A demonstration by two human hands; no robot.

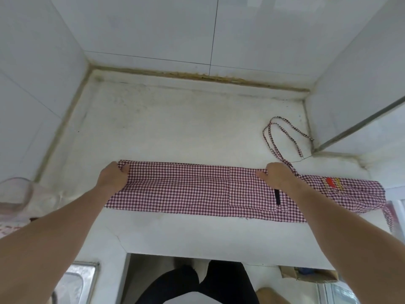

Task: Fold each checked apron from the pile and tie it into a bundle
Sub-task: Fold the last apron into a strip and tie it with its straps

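Soft, even light fills the scene, bright without being harsh. The white tiled wall (153,29) carries a pale, diffuse sheen and no hard hotspots. Shadows are faint: a thin soft edge lies under the near border of the checked apron (197,189), and the opening below the counter (175,132) is the darkest zone. The wide-angle lens bends straight lines, so tile joints and the counter's corners splay outward toward the frame edges, and both forearms look stretched. Detail is softest at the borders; a clear plastic container (13,194) at the left edge is blurred. The checks at centre read crisply
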